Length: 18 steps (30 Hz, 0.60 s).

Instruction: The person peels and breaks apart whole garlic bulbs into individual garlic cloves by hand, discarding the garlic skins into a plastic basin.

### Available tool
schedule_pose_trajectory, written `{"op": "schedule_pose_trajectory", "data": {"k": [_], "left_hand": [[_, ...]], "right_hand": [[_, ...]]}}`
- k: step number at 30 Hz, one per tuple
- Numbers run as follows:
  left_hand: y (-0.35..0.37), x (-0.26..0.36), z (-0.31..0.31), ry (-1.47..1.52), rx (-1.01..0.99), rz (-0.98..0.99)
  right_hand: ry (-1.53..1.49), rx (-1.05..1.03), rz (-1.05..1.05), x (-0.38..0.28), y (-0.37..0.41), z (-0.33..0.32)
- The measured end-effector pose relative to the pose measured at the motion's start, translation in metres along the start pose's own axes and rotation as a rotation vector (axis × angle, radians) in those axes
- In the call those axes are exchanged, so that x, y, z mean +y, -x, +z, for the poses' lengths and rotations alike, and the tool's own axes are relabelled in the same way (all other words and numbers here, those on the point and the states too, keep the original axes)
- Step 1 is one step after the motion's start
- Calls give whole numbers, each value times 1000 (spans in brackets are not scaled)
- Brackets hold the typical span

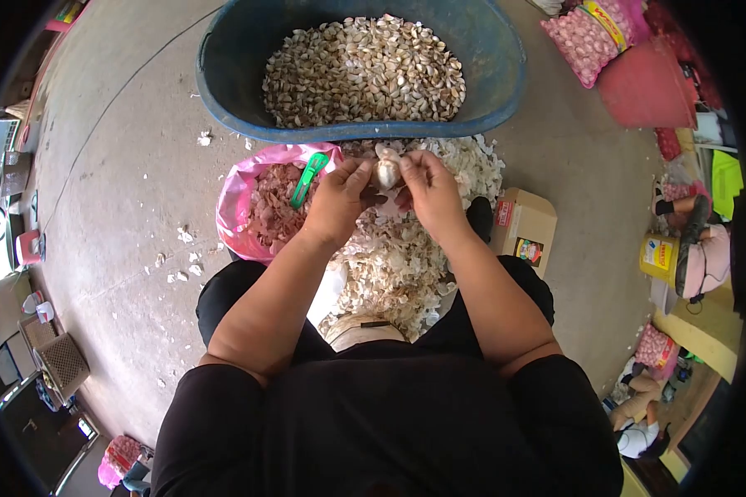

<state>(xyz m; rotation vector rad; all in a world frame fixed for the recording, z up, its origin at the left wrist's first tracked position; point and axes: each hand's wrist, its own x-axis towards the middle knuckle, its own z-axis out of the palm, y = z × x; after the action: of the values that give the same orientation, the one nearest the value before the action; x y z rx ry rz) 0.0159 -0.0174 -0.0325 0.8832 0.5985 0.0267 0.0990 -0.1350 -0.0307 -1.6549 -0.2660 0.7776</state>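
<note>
A whitish garlic bulb (386, 174) is pinched between both hands, just in front of the big blue tub (365, 131). My left hand (337, 199) grips its left side with thumb and fingers, while the fingers of my right hand (433, 192) are closed on its right side. Inside the tub lies a heap of loose garlic cloves (365, 74). Beside my left hand, a green plastic tool (308, 180) rests on reddish skins in an open pink bag (234, 203). Pale garlic peelings (381, 273) are piled below the hands, between my legs.
A cardboard box (532, 217) stands by my right leg. Scraps of peel (185, 235) litter the concrete floor on the left. At the right are a garlic sack (580, 50), a red tub (646, 87), a yellow bucket (658, 253) and other seated people.
</note>
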Motion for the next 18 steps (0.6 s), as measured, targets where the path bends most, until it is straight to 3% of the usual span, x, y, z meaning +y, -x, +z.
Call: {"op": "schedule_pose_trajectory", "data": {"k": [2,4,6,10,11,14,18], "left_hand": [[-1,-3,1,-27,-25,-54],[4,-11,7,-239,-25,-12],[9,-19,15,-430,12,61],[12,-31,23,-205,130,172],[8,-35,21,-273,176,285],[18,-12,20,-350,70,231],[16,-17,14,-661,201,334]], "right_hand": [[176,91,-185,6,2,6],[320,166,-369,1,7,10],[343,159,-294,-1,12,14],[370,198,-275,3,17,20],[367,198,-291,4,18,20],[337,108,-274,-2,21,20],[338,45,-334,-1,20,19]]}}
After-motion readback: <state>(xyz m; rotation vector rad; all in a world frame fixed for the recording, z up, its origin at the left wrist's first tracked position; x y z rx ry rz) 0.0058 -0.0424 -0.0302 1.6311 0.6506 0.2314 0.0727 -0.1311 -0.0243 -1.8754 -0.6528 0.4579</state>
